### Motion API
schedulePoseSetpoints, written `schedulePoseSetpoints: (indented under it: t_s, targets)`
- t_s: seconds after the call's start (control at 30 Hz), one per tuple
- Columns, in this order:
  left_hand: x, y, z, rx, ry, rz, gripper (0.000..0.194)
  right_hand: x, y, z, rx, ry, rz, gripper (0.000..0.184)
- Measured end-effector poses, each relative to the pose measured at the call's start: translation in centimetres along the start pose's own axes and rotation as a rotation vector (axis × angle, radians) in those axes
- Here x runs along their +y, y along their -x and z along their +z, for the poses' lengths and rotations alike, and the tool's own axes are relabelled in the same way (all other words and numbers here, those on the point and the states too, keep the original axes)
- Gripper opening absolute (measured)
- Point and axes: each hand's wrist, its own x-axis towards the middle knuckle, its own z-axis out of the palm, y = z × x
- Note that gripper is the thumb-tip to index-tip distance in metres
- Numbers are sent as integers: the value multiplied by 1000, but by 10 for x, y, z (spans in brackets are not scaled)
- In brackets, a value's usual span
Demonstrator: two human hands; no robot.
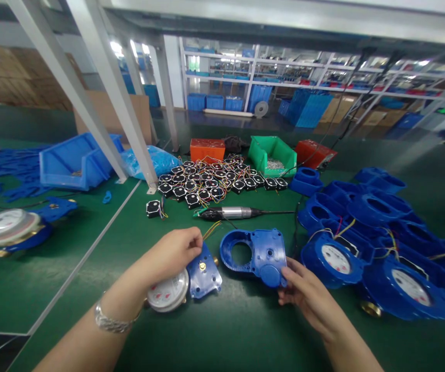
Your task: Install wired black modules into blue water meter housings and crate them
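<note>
Head view: the right hand (303, 285) pinches the near right corner of a blue moulded plastic housing with a round hole (269, 253), thumb on top and fingers curled behind. Just left of the housing, the left hand (174, 254) is mostly closed, fingers bunched at the upper end of a flat blue plate with a brass fitting (204, 281); whether they grip the plate or the thin yellow wires (212, 229), I cannot tell. Farther left of the housing, a round white-faced meter (170, 295) sits partly under that hand. A silver-and-black pen-shaped power screwdriver (238, 212) lies beyond the housing. Good handling, I judge, calls for a light corner hold, the hole left unobstructed, and wires kept from being trapped between housing and plate.
</note>
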Motion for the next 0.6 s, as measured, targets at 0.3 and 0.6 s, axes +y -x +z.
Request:
schedulePoseSetpoints:
  t_s: [0.3,0.6]
  targets:
    - [9,13,9,59,387,-112,6,-16,6,6,70,176,-432,74]
    - [4,16,8,184,541,-130,10,-7,-6,50,118,690,-1168,54]
